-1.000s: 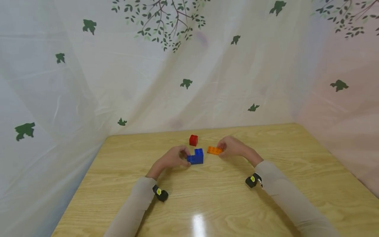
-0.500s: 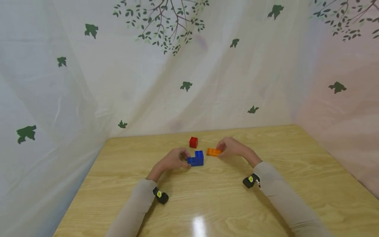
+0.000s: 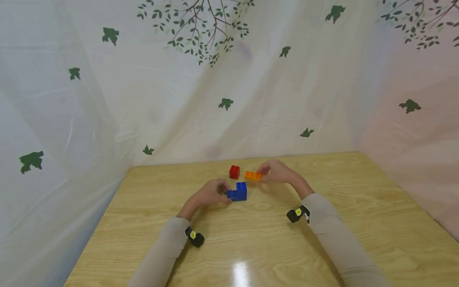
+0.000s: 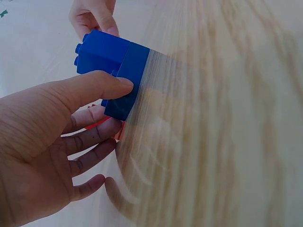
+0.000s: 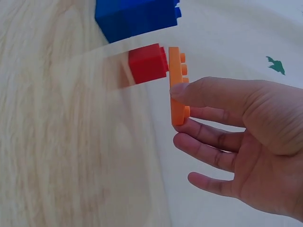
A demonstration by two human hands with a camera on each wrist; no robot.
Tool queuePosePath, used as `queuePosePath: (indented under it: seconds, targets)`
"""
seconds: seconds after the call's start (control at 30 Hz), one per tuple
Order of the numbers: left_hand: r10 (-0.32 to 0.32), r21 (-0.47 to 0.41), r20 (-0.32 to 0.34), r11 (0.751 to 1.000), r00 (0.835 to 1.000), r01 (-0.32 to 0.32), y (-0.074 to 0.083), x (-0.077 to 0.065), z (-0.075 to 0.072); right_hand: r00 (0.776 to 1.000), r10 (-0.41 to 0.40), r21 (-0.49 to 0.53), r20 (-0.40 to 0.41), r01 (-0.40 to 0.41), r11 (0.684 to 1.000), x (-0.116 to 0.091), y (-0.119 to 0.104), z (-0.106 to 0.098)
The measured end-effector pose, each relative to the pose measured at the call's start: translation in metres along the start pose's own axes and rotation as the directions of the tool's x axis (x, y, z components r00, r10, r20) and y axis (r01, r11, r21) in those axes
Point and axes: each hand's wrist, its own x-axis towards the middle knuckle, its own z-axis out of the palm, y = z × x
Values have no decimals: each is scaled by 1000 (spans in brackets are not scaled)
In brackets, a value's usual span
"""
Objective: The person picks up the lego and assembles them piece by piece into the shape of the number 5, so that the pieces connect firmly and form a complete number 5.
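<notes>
My left hand pinches the low left end of a stepped blue block assembly standing on the table. In the left wrist view the thumb lies across the lower blue block, and a taller blue block rises on its far end. A flat orange brick with studs on top is pinched at its right end by my right hand. Seen from the right wrist, the orange brick is held off the table. Behind the blue assembly stands a small red brick, touched by neither hand.
The wood-grain table ends at the back against a pale hanging sheet printed with leaves and birds. A black camera is strapped to the left wrist, another black camera to the right.
The right hand has lifted the orange brick off the table and moved it leftward and back, closer to the red brick. The left hand and the blue assembly stay in place.
</notes>
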Motion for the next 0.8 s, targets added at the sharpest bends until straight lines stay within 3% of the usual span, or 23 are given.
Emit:
queuePosePath:
  seconds: [0.43,0.8]
  targets:
    - [-11,28,-12,1000,1000,11,0,0,0,991,-120,69,-59,124,990,0,-25,7]
    - [11,21,-11,1000,1000,-11,5,-4,-2,986,-162,95,-32,165,982,-3,-41,9]
